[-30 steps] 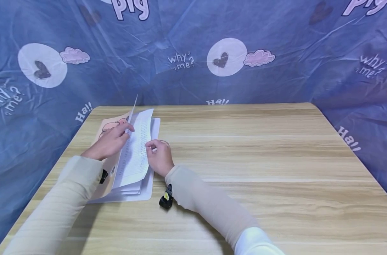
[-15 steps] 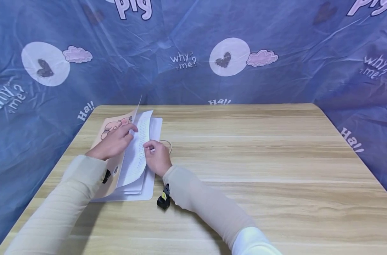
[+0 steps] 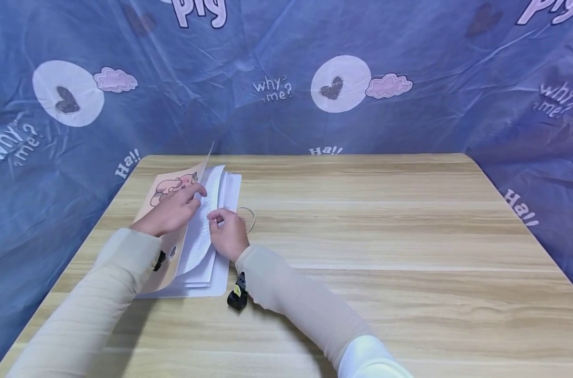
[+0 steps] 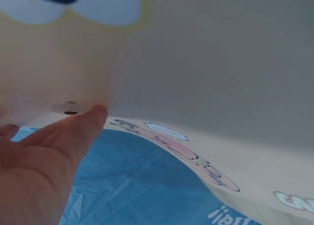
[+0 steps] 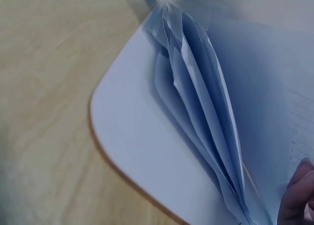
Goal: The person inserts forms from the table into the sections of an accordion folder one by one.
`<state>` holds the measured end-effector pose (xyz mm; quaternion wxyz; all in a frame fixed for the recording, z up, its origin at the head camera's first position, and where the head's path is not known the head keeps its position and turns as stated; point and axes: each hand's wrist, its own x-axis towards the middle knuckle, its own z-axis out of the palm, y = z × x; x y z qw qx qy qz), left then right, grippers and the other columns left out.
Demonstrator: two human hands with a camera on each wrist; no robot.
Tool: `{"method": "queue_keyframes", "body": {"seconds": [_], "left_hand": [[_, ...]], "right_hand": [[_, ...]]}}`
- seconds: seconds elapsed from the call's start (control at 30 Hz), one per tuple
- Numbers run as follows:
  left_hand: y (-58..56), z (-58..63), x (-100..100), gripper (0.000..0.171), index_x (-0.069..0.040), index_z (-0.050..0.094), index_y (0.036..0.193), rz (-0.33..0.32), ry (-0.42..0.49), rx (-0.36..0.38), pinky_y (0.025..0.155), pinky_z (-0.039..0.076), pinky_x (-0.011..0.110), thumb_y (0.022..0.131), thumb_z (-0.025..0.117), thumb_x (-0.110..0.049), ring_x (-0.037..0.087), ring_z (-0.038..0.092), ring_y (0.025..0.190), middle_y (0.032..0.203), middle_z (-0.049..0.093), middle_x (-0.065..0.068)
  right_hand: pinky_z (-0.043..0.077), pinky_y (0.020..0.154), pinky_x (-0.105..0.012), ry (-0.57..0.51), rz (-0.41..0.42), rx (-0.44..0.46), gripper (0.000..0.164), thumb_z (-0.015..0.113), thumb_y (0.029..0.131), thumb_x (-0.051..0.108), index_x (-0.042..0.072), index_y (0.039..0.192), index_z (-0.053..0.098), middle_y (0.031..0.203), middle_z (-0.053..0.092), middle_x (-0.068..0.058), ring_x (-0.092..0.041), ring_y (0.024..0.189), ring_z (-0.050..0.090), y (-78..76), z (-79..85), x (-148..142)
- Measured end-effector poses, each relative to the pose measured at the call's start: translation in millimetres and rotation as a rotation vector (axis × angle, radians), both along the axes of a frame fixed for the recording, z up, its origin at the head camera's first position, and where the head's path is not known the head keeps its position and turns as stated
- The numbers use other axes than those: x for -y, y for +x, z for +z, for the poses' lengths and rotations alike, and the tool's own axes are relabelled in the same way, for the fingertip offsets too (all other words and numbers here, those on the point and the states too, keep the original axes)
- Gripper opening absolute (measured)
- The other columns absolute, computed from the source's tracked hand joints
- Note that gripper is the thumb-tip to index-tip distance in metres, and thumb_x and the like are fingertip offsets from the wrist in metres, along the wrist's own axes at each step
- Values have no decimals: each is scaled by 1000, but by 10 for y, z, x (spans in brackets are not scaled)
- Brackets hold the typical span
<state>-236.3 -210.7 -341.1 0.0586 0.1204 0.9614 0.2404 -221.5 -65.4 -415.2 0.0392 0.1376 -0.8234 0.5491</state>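
Observation:
An expanding file folder [image 3: 233, 194] with a peach, cartoon-printed cover [image 3: 168, 186] lies on the left part of the table, its cover raised. My left hand [image 3: 173, 212] holds that cover near its free edge; in the left wrist view a digit touches it beside a small round stud [image 4: 70, 108]. Inside, my right hand [image 3: 230, 236] pinches the right edge of a printed sheet [image 3: 195, 247], which bends toward the left. Pleated pocket sides [image 5: 201, 112] fan apart in the right wrist view, where only part of the right fingers [image 5: 294, 195] shows.
A thin grey elastic loop [image 3: 252, 218] sticks out from the folder's right side. Wood-grain tabletop [image 3: 385, 236] spreads to the right. Behind stands a blue printed cloth [image 3: 267, 47]. A black wrist device [image 3: 237, 296] hangs under the right sleeve.
The right hand has moved slightly left, curling the sheet further and baring more paper edges behind it. The cover and left hand have shifted a little to the right in view.

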Motion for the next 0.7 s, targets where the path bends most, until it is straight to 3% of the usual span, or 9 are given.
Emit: {"method": "queue_keyframes", "body": {"seconds": [0.27, 0.5, 0.7], "left_hand": [[-3, -5, -25, 33, -4, 49, 121, -12, 22, 4, 91, 35, 49, 95, 31, -11, 36, 47, 108, 127, 50, 19], [-20, -43, -26, 30, -5, 50, 118, -9, 3, -19, 78, 36, 40, 93, 33, -10, 31, 49, 89, 96, 54, 15], [-37, -82, -67, 31, -5, 52, 118, -22, -19, -12, 71, 36, 35, 92, 36, -11, 27, 50, 77, 82, 53, 10]], "right_hand": [[43, 63, -17, 13, -7, 15, 15, 60, 85, 5, 8, 95, 71, 80, 66, -3, -4, 61, 55, 2, -14, 49], [45, 67, -18, 48, -11, -42, 14, 61, 84, 6, 9, 92, 72, 78, 68, -2, -11, 71, 60, 11, 4, 89], [44, 67, -19, 77, -4, -64, 15, 61, 81, 3, 10, 88, 72, 75, 67, 0, -12, 71, 60, 10, 21, 118]]}}
